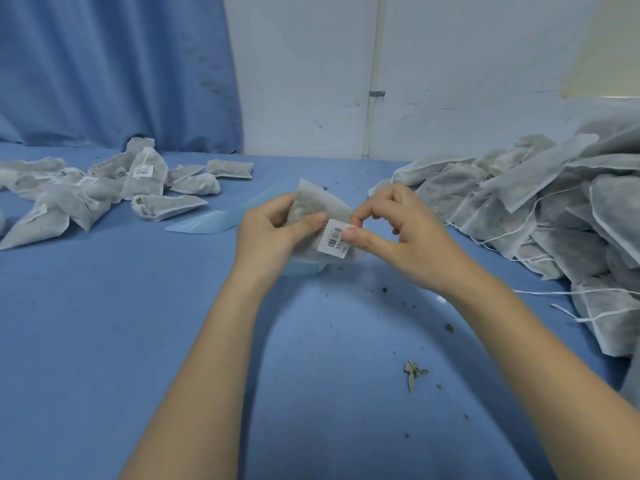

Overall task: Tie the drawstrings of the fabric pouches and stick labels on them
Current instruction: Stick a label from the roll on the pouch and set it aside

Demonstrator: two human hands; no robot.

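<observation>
Above the blue table (104, 341), both hands hold a pouch (311, 206), right hand (398, 237) thumbing its label (334, 239).

The pouch (311, 206) is thin, matt, non-woven cloth, faintly see-through, with dark coarse filling showing grey through it. On it sits a label (334, 239) of smooth white paper printed with a black barcode. The table cover (104, 323) under the pouch is matt blue cloth, dusted with dry crumbs. Just left of the pouch lies a backing sheet (201, 225) of pale blue, slightly glossy paper or film. Right of the pouch, the heap of pouches (540, 209) trails thin white cords.
</observation>
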